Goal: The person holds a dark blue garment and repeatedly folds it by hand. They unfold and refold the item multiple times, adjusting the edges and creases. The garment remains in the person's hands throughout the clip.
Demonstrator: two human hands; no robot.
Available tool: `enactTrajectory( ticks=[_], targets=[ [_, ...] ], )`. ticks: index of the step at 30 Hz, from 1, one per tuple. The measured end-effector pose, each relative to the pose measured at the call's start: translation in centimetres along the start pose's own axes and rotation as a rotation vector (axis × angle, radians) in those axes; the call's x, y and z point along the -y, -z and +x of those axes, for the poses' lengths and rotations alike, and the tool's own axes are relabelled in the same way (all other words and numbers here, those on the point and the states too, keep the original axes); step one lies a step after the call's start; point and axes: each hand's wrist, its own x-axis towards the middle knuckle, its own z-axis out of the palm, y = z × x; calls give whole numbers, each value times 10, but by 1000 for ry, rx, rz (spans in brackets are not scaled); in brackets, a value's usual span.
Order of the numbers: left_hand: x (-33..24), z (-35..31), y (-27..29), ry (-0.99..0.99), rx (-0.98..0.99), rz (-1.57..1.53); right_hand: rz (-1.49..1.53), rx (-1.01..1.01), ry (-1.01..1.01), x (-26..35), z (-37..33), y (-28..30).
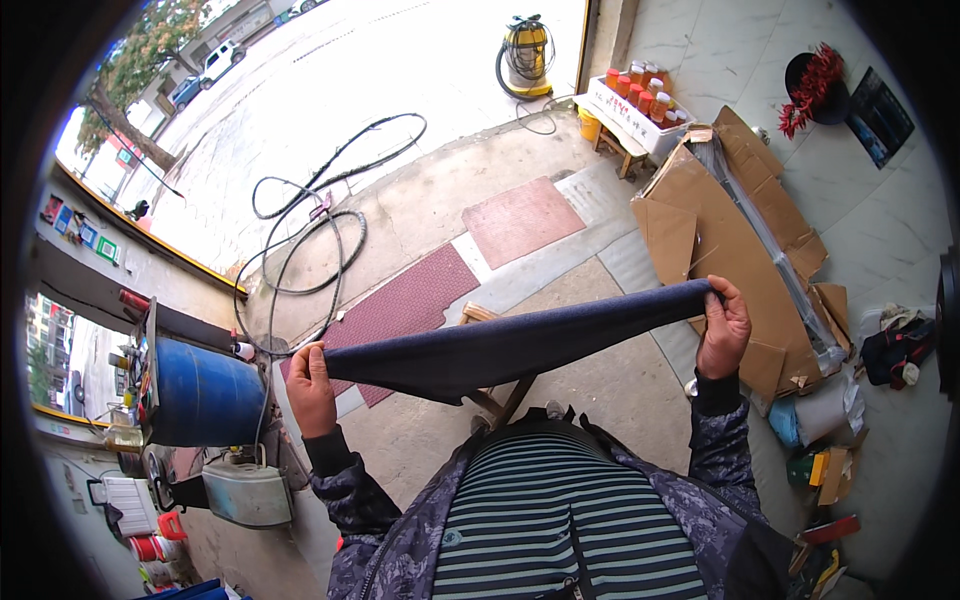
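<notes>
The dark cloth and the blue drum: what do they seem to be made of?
Dark cloth: matte fabric, woven or knitted, as its soft, drooping lower edge suggests.
Blue drum: probably plastic with a dull sheen, judging by its solid blue wall; painted metal is possible.

There are two hands (pixel 313 400) (pixel 724 328), one dark cloth (pixel 500 350), one blue barrel (pixel 210 393) and one yellow machine (pixel 526 58).
</notes>
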Motion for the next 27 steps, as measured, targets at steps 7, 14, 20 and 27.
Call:
enactTrajectory(
  ticks=[7, 14, 20, 27],
  targets=[
    [-2, -2, 2, -61, -77, 150, -2, -5, -14, 1, 3, 4],
    [-5, 5, 6, -79, -157, -25, -42, 7, 7, -4, 5, 11],
    [-15, 3, 7, 120, 113, -853, -133, -12, 43, -10, 5, 16],
    [-14, 3, 3, 137, 207, -649, -243, -63, 92, -18, 7, 32]
  ],
)
